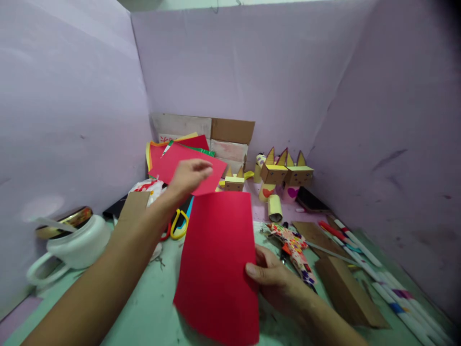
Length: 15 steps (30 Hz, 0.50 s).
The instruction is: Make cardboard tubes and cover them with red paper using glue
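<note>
A red sheet of paper [219,259] is in my right hand [272,276], pinched at its right edge with the thumb on top. The sheet bends slightly and hangs above the table's near middle. My left hand [190,177] reaches forward over a pinkish-red sheet [212,168] on the paper stack at the back. Its fingers are stretched out and a little blurred, with nothing visible in them. Yellow-handled scissors [179,226] lie by my left forearm, beside a red handle [166,232]. Part of the stack is hidden behind my left hand.
A white cup [81,245] stands at left. Cardboard animal figures [274,173], a yellow paper tube [274,208] and a dark phone-like slab [311,199] are at back right. Patterned fabric-like item [293,245], cardboard [345,288] and several markers [363,245] lie right. Purple walls surround the table.
</note>
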Available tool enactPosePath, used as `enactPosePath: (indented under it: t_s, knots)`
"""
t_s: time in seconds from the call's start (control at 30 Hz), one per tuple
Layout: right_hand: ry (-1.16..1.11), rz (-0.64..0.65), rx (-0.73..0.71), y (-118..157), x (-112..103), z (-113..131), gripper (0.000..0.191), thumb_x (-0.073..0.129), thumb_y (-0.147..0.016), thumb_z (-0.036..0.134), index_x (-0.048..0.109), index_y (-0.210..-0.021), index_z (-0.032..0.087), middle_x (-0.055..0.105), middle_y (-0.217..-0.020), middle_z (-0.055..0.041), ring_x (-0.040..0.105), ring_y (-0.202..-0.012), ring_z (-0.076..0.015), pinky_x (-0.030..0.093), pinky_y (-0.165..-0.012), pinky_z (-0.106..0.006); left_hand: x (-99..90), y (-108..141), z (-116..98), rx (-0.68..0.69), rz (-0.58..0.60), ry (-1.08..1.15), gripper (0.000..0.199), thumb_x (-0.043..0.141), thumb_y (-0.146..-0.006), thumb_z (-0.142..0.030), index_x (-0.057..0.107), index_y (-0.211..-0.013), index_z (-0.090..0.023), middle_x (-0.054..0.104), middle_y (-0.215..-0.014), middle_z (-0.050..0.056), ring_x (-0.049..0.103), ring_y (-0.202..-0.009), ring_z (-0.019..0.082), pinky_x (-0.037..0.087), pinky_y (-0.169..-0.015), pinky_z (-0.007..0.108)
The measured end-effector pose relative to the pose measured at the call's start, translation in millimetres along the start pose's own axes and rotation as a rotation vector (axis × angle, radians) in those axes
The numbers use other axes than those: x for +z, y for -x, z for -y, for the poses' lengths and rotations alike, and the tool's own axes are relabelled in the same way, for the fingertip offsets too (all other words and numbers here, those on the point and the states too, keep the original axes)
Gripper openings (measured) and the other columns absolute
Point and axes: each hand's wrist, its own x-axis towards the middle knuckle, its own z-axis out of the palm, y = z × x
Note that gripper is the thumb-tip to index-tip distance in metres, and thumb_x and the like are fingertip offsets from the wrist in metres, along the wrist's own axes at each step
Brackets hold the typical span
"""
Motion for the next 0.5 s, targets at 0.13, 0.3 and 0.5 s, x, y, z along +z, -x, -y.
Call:
enactPosePath:
  t_s: [0.13, 0.3, 0.5]
  knots:
    - [-0.111, -0.233, -0.200, 3, -15, 11, 0.032, 0.075, -0.069, 0.026, 0.069, -0.099, 0.019, 0.075, -0.094, -0.0070, 0.070, -0.086, -0.0227, 0.050, -0.088, -0.036, -21.2, 16, 10, 0.017, -0.233, -0.043, 0.018, 0.057, -0.072, -0.033, 0.055, -0.060, -0.020, 0.052, -0.054, -0.003, 0.047, -0.054, 0.013, 0.039, -0.058, 0.027]
    - [-0.314, -0.426, -0.348, 7, -25, 28, 0.023, 0.082, -0.058, 0.020, 0.072, -0.079, 0.018, 0.076, -0.075, -0.0015, 0.070, -0.062, -0.0169, 0.058, -0.069, -0.027, -12.4, 88, 43, -0.018, -0.115, -0.161, 0.029, 0.054, -0.069, -0.037, 0.048, -0.046, -0.021, 0.036, -0.041, -0.006, 0.033, -0.043, 0.011, 0.024, -0.045, 0.026]
    - [-0.449, -0.465, -0.351, 9, -29, 28, 0.029, 0.082, -0.059, 0.018, 0.072, -0.086, 0.014, 0.077, -0.084, -0.0067, 0.072, -0.070, -0.0201, 0.056, -0.082, -0.035, 6.9, 115, 64, -0.046, -0.050, -0.141, 0.042, 0.041, -0.078, -0.042, 0.026, -0.043, -0.024, 0.024, -0.042, -0.006, 0.024, -0.042, 0.009, 0.021, -0.043, 0.027]
